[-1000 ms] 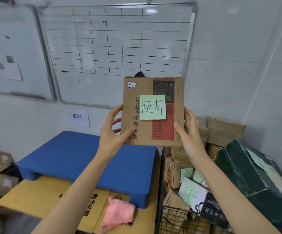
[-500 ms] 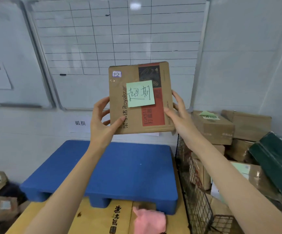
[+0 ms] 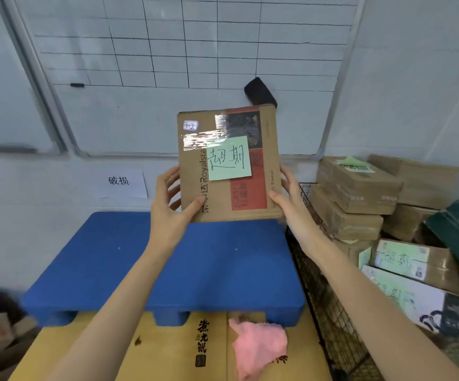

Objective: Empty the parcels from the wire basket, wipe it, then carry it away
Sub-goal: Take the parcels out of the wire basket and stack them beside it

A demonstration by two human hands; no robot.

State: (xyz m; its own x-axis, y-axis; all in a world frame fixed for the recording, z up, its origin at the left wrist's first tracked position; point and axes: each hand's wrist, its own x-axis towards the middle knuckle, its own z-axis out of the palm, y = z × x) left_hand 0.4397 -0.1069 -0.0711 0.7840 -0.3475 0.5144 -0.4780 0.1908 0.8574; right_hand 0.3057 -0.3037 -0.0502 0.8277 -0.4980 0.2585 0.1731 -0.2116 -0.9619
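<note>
Nearest you, a pink cloth [image 3: 258, 345] lies on a yellow carton [image 3: 167, 350]. A blue plastic pallet [image 3: 167, 270] rests on the carton's far part, and the wire basket [image 3: 330, 320] stands just to the right, loaded with stacked parcels [image 3: 415, 264]. Above the pallet, your left hand [image 3: 167, 213] and right hand [image 3: 291, 199] grip a flat cardboard parcel [image 3: 222, 199] by its lower side edges, thumbs on the front face, holding it upright with a green sticky note [image 3: 229, 158] on that face. Behind it hang a gridded whiteboard [image 3: 195, 50] and a black eraser [image 3: 260, 92].
</note>
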